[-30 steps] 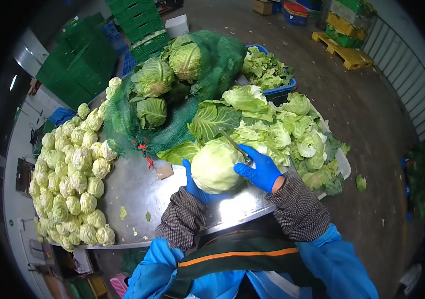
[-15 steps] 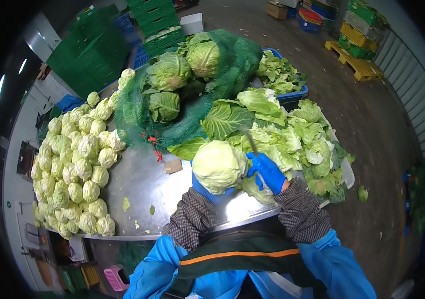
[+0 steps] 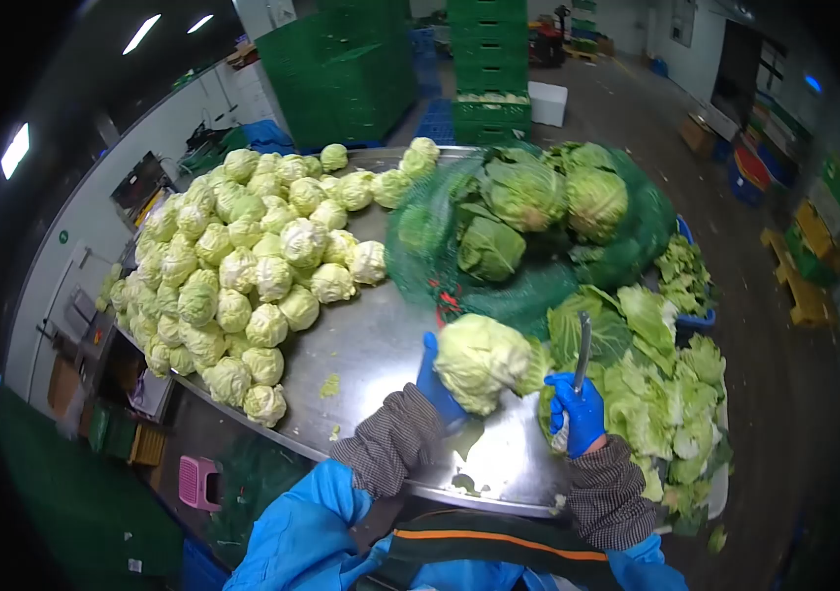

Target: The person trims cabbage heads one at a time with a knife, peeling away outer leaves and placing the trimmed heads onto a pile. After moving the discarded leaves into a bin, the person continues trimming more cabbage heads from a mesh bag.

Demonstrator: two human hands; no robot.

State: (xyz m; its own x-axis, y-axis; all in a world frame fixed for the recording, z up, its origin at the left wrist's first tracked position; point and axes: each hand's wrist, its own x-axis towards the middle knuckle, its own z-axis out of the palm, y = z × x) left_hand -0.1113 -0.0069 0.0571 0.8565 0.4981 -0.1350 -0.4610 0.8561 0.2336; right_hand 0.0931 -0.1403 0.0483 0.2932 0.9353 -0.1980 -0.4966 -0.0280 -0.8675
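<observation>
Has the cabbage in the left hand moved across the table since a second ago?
Yes: the cabbage has moved left, closer to the red tie on the green net bag.

The left hand (image 3: 437, 389) is shifting the held cabbage (image 3: 479, 362) toward the pile (image 3: 243, 266) — the right hand (image 3: 576, 409) is drawing away from it.

Single head-worn view, from above the near table edge (image 3: 420, 480), facing forward and down, hands close, room beyond

blue gloves, checked grey oversleeves, bright blue sleeves, orange-striped apron (image 3: 499, 544)
</observation>
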